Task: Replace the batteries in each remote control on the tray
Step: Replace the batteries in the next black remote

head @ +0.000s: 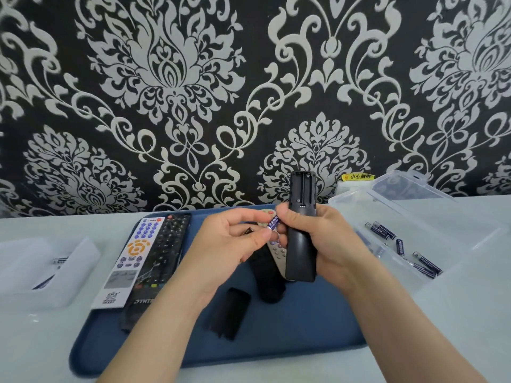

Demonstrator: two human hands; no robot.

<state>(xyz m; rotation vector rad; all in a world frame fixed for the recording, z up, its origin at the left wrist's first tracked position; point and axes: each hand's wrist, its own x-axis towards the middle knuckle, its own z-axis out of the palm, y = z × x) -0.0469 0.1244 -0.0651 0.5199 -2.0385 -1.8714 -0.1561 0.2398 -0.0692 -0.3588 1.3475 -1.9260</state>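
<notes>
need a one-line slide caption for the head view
Right hand holds a black remote with its battery bay open while left hand pinches a battery above the blue tray.

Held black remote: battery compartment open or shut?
Open. The compartment on the black remote in the right hand shows bare slots; a loose cover lies on the tray. The left hand pinches a battery.

Five remotes (301, 244), one battery cover (226, 313), one tray (304, 327).
</notes>
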